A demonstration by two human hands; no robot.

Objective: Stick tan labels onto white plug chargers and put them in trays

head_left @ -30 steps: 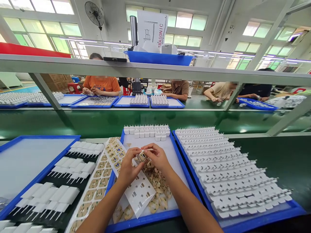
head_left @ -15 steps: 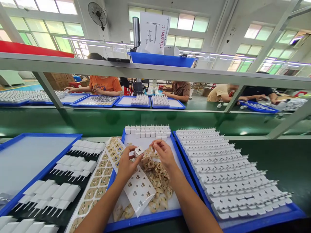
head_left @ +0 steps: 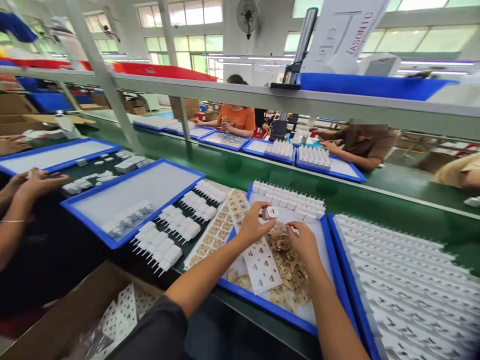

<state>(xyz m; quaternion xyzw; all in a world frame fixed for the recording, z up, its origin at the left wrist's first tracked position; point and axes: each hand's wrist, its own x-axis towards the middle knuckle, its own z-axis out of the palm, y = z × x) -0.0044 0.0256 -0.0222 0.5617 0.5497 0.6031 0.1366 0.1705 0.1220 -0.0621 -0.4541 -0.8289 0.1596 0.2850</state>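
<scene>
My left hand [head_left: 254,224] is closed around a small white USB charger [head_left: 270,213], its port face turned up towards me. Just to the right, my right hand [head_left: 303,241] has thumb and forefinger pinched together; whatever may be between them is too small to make out. Both hands are over a blue-rimmed tray [head_left: 270,307]. In it lie a heap of loose tan adhesive backing pieces [head_left: 290,270] and a white sticker sheet [head_left: 262,266] with cut-outs. White chargers [head_left: 287,201] stand in rows along the tray's far end.
On the right, a second tray holds many rows of white chargers [head_left: 408,270]. Chargers with pins [head_left: 159,247] lie in groups to the left, beside more sticker sheets [head_left: 213,232]. A cardboard box [head_left: 75,305] stands lower left. A co-worker's hands [head_left: 35,185] are far left.
The view has swung left, bringing the cardboard box and a neighbouring person's hands into sight. My left hand still holds the charger, and my right hand stays pinched beside it.
</scene>
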